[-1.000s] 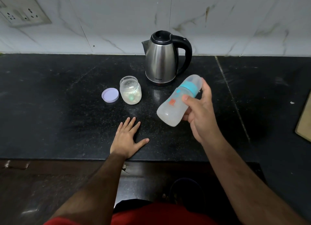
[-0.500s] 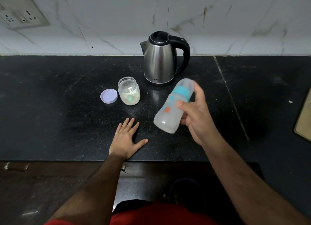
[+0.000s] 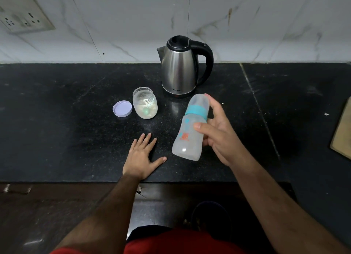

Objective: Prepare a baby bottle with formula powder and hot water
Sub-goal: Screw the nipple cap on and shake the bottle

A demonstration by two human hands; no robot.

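The baby bottle [image 3: 189, 132] is held in the right hand [image 3: 218, 137], the thumb laid across its near face and the fingers wrapped behind, with one fingertip raised beside the capped top. The bottle is carried above the black countertop [image 3: 57, 120], tilted so that its clear cap and teal collar point far and slightly right while its base is turned toward the near edge. A milky, translucent body with orange and blue printing is seen; its contents cannot be told. The left hand [image 3: 141, 156] is laid flat and empty on the countertop, fingers spread, just left of the bottle's base and near the front edge. Farther off and to the left, an open glass jar [image 3: 145, 103] of pale powder is stood, with its lilac lid [image 3: 122, 108] placed just beside it on the left. A steel kettle [image 3: 180, 67] with a black handle is positioned at the far side, against the tiled wall [image 3: 133, 25].
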